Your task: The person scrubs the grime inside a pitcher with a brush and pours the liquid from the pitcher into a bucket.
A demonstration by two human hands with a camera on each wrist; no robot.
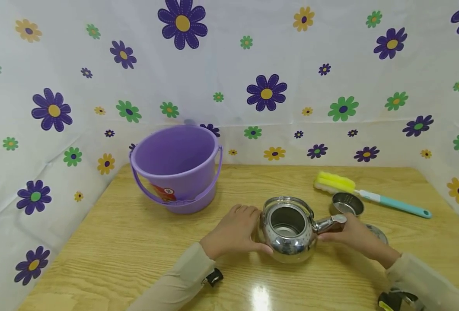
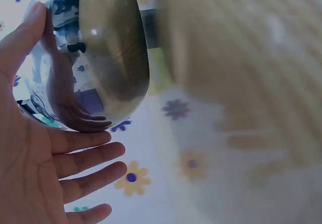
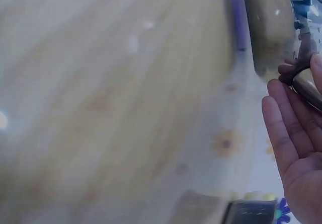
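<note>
A shiny steel kettle (image 1: 291,246) with its top opening uncovered is at the middle front, upright over the table. Its looped handle lies down beside the opening, and its spout (image 1: 328,223) points right. My left hand (image 1: 235,233) holds the kettle's left side, thumb in front and fingers behind. In the left wrist view, the thumb and index finger span the round body (image 2: 110,48) while the other fingers stretch out straight. On the other side, my right hand (image 1: 355,237) grips the kettle at the spout, with fingers under it in the right wrist view.
A purple bucket (image 1: 190,183) stands at the back left. To the right are a small perforated steel strainer cup (image 1: 346,205), a round metal lid (image 1: 377,233) partly behind the right hand, and a yellow sponge brush (image 1: 336,181) with a teal handle. A flowered curtain closes off the back.
</note>
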